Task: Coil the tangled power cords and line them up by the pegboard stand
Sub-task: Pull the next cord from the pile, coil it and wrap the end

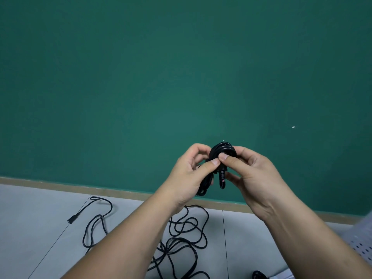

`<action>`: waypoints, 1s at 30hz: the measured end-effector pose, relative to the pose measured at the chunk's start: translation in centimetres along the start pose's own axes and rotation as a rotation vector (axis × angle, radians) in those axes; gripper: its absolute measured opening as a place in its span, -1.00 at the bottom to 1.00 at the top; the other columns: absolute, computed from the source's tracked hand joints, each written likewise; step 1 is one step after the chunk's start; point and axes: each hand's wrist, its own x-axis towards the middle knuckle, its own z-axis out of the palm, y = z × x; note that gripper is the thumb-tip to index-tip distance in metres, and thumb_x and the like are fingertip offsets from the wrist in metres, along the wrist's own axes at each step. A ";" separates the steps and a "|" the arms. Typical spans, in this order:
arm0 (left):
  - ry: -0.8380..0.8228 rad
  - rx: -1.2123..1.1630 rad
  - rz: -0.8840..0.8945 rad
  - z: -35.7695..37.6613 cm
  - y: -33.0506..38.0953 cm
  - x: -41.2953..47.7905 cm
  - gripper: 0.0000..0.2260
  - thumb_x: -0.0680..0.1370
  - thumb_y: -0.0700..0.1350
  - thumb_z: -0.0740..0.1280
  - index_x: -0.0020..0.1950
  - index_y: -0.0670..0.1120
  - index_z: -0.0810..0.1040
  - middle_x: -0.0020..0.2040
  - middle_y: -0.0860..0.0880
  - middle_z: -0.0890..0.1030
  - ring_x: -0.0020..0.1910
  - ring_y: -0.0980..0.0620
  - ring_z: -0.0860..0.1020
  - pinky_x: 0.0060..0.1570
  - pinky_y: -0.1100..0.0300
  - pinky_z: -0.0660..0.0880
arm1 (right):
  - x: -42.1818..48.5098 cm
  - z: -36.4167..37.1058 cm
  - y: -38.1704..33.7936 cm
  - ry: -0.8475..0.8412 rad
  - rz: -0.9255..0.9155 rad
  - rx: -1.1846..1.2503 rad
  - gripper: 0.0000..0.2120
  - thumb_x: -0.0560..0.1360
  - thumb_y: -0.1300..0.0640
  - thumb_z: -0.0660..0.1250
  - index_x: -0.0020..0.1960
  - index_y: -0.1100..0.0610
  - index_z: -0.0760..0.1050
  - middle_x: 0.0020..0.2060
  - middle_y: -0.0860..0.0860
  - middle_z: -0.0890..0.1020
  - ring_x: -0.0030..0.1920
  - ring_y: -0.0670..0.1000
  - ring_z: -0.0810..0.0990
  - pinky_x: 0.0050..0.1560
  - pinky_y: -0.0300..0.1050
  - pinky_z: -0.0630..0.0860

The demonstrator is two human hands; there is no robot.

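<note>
**Both hands pinch a coiled black cord in mid-air**

The left thumb [213, 162] and the right thumb [223, 157] press side by side on the front of the coiled cord [222, 148], with the other fingers of each hand curled round behind it. So the left hand [189, 174] and the right hand [253, 175] both grip this one bundle, held up between them. A ribbed plug end [221, 179] hangs from the coiled cord just beneath the thumbs, and more black loops hang under the left palm.

Behind the coiled cord stands a green wall [181, 77]; below it a tan baseboard [60, 185] meets the grey tiled floor [40, 228]. Well below the coiled cord, loose tangled cords [185, 234] sprawl on the floor, partly hidden by the left forearm. One strand runs far down to the left of the coiled cord and ends in a small connector [70, 220]. Far down to its right, a white perforated pegboard panel [362, 244] shows at the frame edge, with another dark cord piece [258, 275] beside it.
</note>
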 end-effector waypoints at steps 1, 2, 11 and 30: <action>0.013 -0.001 0.005 0.0 0.0 0.0 -0.86 0.66 -0.13 0.42 0.14 -0.11 0.50 0.00 -0.05 0.65 -0.24 -0.02 0.51 -0.27 0.22 0.49 | 0.0 0.1 0.0 0.013 -0.008 0.004 -0.79 0.51 0.25 0.53 0.13 0.23 0.68 0.07 0.17 0.73 0.00 0.01 0.68 0.17 0.09 0.59; 0.026 -0.001 0.011 0.1 0.0 0.0 -0.87 0.66 -0.15 0.41 0.14 -0.12 0.49 -0.01 -0.05 0.65 -0.25 -0.02 0.50 -0.29 0.22 0.48 | 0.0 0.3 0.0 0.021 -0.014 0.012 -0.79 0.50 0.25 0.54 0.12 0.22 0.68 0.07 0.18 0.73 -0.01 0.01 0.68 0.15 0.08 0.59; 0.132 0.009 0.061 1.1 -0.4 0.1 -0.81 0.62 -0.08 0.43 0.14 -0.10 0.49 0.00 -0.04 0.69 -0.29 -0.07 0.52 -0.20 -0.02 0.43 | -0.3 0.9 0.2 0.095 -0.047 0.053 -0.85 0.49 0.26 0.55 0.02 0.14 0.66 -0.06 0.02 0.72 -0.16 -0.06 0.68 -0.10 -0.08 0.57; 0.077 0.080 0.068 2.3 -0.8 -0.7 -0.66 0.63 -0.15 0.46 0.34 0.02 0.43 0.10 -0.08 0.70 -0.07 0.05 0.63 -0.03 0.19 0.55 | 0.8 -0.4 0.1 0.041 0.037 0.035 -0.81 0.56 0.30 0.46 0.15 0.14 0.64 -0.08 0.04 0.73 -0.06 0.01 0.71 -0.13 -0.10 0.62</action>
